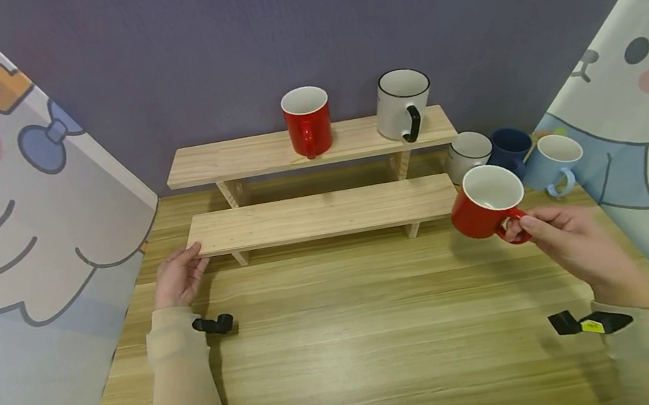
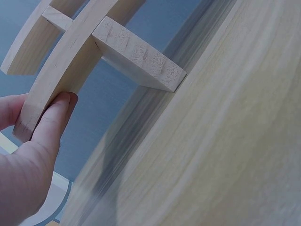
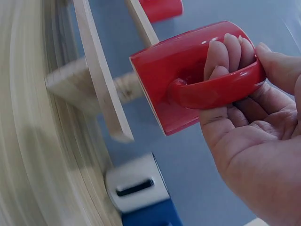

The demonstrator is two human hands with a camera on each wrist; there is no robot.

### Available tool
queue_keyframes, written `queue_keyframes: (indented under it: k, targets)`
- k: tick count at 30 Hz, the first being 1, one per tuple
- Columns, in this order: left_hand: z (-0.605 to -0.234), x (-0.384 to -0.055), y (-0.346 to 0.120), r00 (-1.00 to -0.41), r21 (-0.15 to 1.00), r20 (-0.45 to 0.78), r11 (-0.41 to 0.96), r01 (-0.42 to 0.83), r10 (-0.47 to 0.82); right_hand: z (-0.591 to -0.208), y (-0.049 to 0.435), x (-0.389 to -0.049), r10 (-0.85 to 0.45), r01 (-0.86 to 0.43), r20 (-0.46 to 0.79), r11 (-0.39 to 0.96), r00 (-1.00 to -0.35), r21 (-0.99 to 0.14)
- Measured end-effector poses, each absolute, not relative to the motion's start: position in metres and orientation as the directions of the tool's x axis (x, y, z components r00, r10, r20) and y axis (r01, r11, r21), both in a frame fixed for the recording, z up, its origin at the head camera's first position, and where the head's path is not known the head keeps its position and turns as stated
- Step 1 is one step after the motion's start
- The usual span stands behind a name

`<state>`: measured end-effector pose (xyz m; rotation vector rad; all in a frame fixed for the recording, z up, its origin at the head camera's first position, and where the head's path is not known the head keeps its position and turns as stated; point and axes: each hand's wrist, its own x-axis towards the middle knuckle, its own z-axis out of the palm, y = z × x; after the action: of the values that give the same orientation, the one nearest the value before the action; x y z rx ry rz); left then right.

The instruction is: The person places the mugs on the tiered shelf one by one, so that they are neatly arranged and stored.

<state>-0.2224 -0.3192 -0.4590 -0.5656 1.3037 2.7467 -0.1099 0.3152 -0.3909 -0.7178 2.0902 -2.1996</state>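
Observation:
My right hand (image 1: 576, 242) grips a red mug (image 1: 480, 211) by its handle, holding it in the air off the right end of the lower shelf board. In the right wrist view, the fingers pass through the loop of the red mug (image 3: 188, 75). At the other end, my left hand (image 1: 180, 278) pinches the left corner of the wooden two-tier shelf's lower board (image 1: 326, 216). The left wrist view shows the thumb and fingers on opposite faces of that board (image 2: 61, 70). Another red mug (image 1: 308, 124) and a white mug with a black handle (image 1: 401, 103) stand on the upper board (image 1: 230, 159).
Right of the shelf stand a white mug with a dark rim (image 1: 468, 151), a dark blue mug (image 1: 508, 148) and a light blue mug (image 1: 552, 165), close together on the wooden table (image 1: 345, 339). Cartoon-printed panels flank both sides, and a grey-purple wall (image 1: 201, 53) rises behind.

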Motion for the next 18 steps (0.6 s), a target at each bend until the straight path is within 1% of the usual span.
queue_keyframes:
  k: [5,12,18]
  targets:
    - [-0.458,-0.221,-0.321,-0.936,0.724,-0.336,-0.663,-0.187,-0.102,-0.386,0.296,-0.118,-0.394,-0.26,0.282,-0.109,-0.875,-0.96]
    - [-0.459,-0.222,-0.321,-0.933,0.727,-0.344,-0.659,-0.196,-0.102,-0.382,0.265,-0.13,-0.442,-0.231,0.218,-0.024,-0.87,-0.973]
    - [-0.459,-0.222,-0.32,-0.93,0.734,-0.354,-0.646,-0.209,-0.102,-0.381,0.237,-0.138,-0.486,-0.237,0.194,0.029,-0.852,-0.971]
